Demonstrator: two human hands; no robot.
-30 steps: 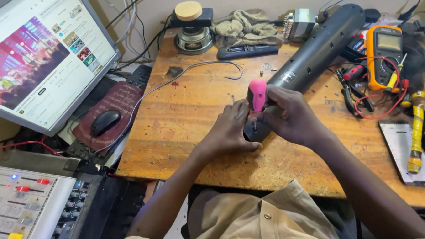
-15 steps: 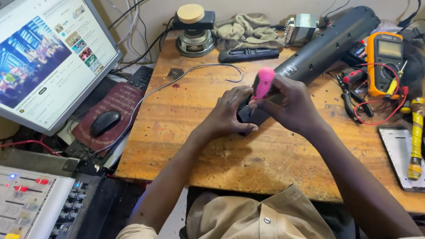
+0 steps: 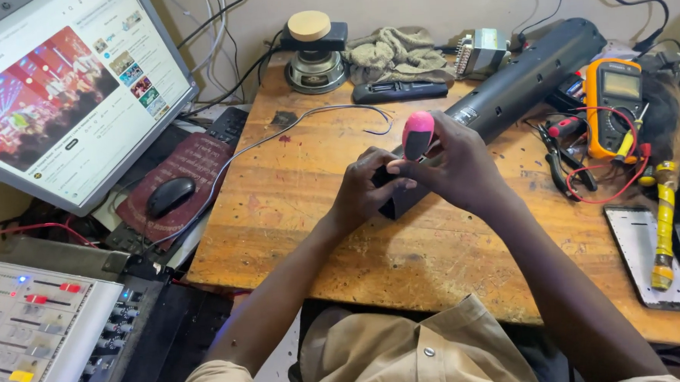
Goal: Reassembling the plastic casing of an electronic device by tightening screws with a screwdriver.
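1. I am working on the near end of the long black speaker point(image 3: 504, 100), which lies slantwise across the wooden bench point(image 3: 294, 193). As far as I can judge, the casing is in one piece and nothing has come off it; I see no loose screws beside it.
2. The pink-handled screwdriver point(image 3: 417, 133) stands upright over that near end, so I judge the job to be at the fastener stage, with the opening of the body yet to come.
3. My right hand point(image 3: 461, 166) is clamped round the screwdriver, thumb and fingers pinching just under the pink knob, wrist bent down.
4. My left hand point(image 3: 367, 191) grips the speaker's end, steadying it, touching the right.
5. The yellow meter point(image 3: 614, 106) sits just beyond the speaker.
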